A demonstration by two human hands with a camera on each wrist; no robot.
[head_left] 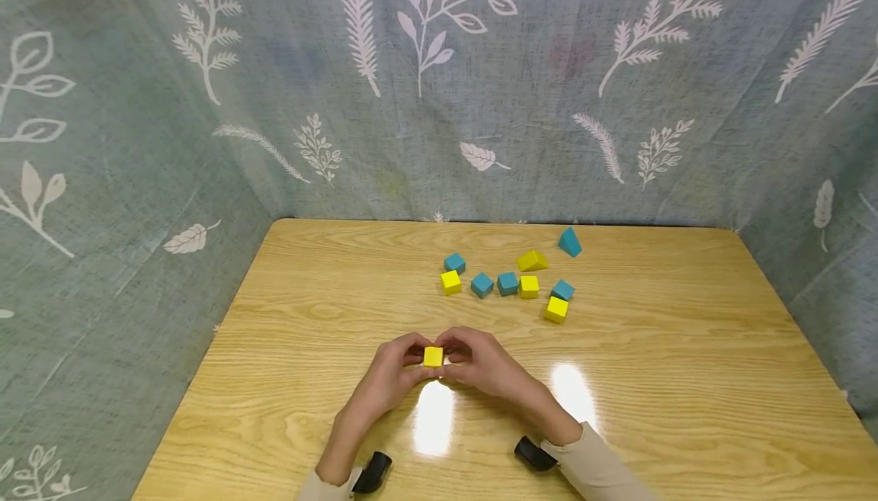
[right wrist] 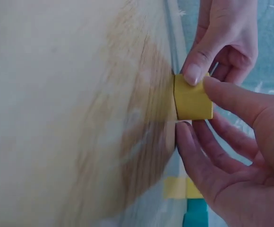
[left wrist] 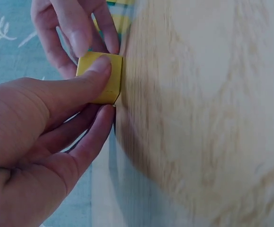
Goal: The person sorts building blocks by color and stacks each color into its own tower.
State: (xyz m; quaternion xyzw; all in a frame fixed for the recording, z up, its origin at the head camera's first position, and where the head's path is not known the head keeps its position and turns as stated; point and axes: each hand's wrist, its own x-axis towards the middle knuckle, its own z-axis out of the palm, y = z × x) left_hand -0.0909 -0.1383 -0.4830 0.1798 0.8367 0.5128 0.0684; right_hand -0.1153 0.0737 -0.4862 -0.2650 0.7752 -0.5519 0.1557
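Note:
One yellow cube (head_left: 433, 357) stands on the wooden table (head_left: 309, 318) near the middle, between both hands. The left hand (head_left: 391, 375) grips it from the left, and in the left wrist view its thumb lies on the face of the yellow cube (left wrist: 109, 82). From the other side the right hand (head_left: 483, 364) holds the same cube. In the right wrist view, the right hand (right wrist: 241, 142) has its thumb at the edge of the yellow cube (right wrist: 192, 101), with curled fingers beside it. The cube's underside is hidden.
Behind the hands, right of centre, lie several loose blocks: blue cubes (head_left: 482, 285), yellow cubes (head_left: 529, 287), a yellow wedge-like block (head_left: 532, 261) and a blue one (head_left: 570, 242). A patterned cloth (head_left: 384, 158) hangs along the table's back and sides.

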